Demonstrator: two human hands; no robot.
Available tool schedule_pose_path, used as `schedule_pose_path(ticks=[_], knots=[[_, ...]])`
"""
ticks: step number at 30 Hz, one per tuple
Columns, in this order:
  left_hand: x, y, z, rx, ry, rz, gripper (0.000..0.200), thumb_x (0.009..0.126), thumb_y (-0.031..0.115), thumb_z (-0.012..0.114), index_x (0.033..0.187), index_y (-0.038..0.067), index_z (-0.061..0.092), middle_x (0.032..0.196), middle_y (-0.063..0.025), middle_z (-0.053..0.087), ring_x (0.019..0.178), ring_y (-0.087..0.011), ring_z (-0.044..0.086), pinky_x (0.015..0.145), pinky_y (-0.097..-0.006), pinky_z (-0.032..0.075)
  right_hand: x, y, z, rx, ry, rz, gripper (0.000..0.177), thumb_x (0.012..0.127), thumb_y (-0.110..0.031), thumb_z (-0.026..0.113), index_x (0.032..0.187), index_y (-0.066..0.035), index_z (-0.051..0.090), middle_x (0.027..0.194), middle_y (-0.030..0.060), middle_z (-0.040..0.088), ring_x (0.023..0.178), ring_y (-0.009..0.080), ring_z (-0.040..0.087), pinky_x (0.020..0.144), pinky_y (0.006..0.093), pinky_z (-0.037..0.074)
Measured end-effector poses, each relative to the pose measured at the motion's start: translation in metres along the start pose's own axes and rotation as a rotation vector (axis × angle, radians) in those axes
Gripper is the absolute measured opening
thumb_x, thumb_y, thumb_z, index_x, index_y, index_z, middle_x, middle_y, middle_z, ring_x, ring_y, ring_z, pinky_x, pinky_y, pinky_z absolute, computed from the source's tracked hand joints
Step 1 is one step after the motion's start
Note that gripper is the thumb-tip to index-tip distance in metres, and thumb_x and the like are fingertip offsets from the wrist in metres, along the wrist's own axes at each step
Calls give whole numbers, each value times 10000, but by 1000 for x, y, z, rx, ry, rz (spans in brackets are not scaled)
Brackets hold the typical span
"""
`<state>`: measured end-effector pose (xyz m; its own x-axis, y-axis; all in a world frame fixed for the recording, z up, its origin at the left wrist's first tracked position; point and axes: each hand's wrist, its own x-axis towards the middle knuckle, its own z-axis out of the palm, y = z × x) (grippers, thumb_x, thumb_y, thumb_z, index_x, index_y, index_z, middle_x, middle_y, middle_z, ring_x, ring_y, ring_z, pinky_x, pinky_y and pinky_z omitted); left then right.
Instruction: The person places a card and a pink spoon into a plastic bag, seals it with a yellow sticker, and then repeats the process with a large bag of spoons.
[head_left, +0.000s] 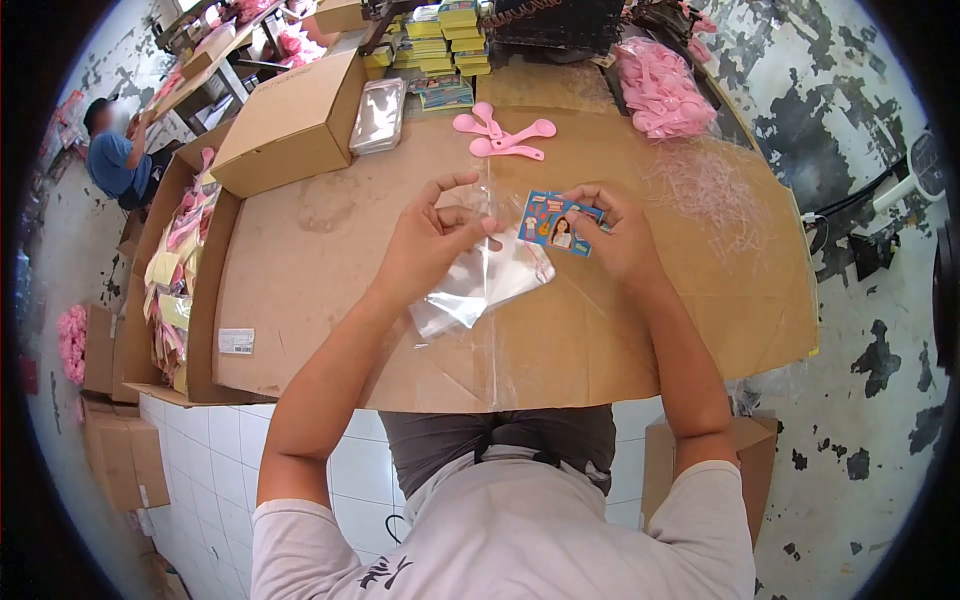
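Grip of left hand: thumb and fingers pinching the top edge of a clear bag, which hangs slack onto the cardboard-covered tabletop. Blue printed card sits just right of the bag's mouth, touching it. Grip of right hand: fingertips pinched on the card's right end. Around, left to right: person in blue, well apart; open carton of packets; shut box; loose pink spoons beyond the hands; sack of pink spoons.
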<state>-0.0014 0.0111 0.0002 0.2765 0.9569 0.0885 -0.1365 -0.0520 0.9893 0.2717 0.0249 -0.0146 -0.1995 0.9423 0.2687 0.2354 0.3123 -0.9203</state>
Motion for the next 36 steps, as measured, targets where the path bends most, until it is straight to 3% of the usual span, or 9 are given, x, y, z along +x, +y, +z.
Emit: schedule_pose_path(ticks=[6,12,15,18,21,27,30,33,36], knots=[[-5,-5,6,113,-36,-55,697,909,54,770,1484,-51,389,926,-118,773,798,-125,723,711,-241,547,-3,-16,8,234,103,23,205,960,-57,677,1158,-6,674,1082,65,711,951,102,653,836,279,532],[-9,-4,14,162,-87,-39,668,913,33,760,1490,-40,432,936,-109,775,855,-84,698,752,-229,530,-4,-20,-6,-260,-165,-244,253,947,-46,697,1200,-30,689,1067,37,703,948,105,648,826,297,529],[-13,-8,19,140,-176,-23,618,929,30,743,1476,-27,463,963,-108,773,881,-84,692,781,-228,526,-7,-23,6,-181,-260,-226,234,949,-45,694,1181,-17,696,1013,39,696,923,101,645,804,294,526],[-16,-7,24,128,-187,4,569,942,35,729,1456,-20,491,986,-104,770,882,-81,688,785,-227,522,-19,-34,32,231,-188,37,208,952,-55,698,1152,-1,707,967,44,693,892,107,648,776,295,528],[-13,-9,21,96,-135,18,533,951,43,721,1436,-21,508,995,-93,767,866,-71,683,755,-219,519,-10,-26,33,294,11,52,205,958,-76,703,1142,13,714,989,62,707,912,112,645,786,289,525],[-13,0,11,155,-103,-30,451,961,68,718,1374,-28,565,982,-80,765,821,-54,677,655,-202,519,-1,-24,22,-146,-361,-176,247,1014,-184,649,1195,-19,685,1063,73,706,1014,189,663,919,379,511],[-10,-8,10,213,-34,7,420,969,87,715,1351,-32,585,942,-66,756,780,-44,661,609,-204,503,36,-17,14,-308,-340,-84,290,1000,-194,650,1229,-20,676,1094,130,706,1035,253,670,925,406,508],[-7,-15,7,148,4,-3,402,974,108,714,1333,-32,598,890,-48,742,709,-27,617,559,-209,463,72,-8,24,-508,-90,-262,258,955,-128,641,1176,-1,679,1136,188,696,1047,325,660,913,435,514],[-4,-14,1,143,-13,-7,386,970,121,721,1308,-31,613,827,-31,728,595,-13,543,491,-220,406,101,18,30,-690,-70,-376,269,936,-124,616,1172,-5,669,1112,210,686,1063,392,638,908,483,507]])
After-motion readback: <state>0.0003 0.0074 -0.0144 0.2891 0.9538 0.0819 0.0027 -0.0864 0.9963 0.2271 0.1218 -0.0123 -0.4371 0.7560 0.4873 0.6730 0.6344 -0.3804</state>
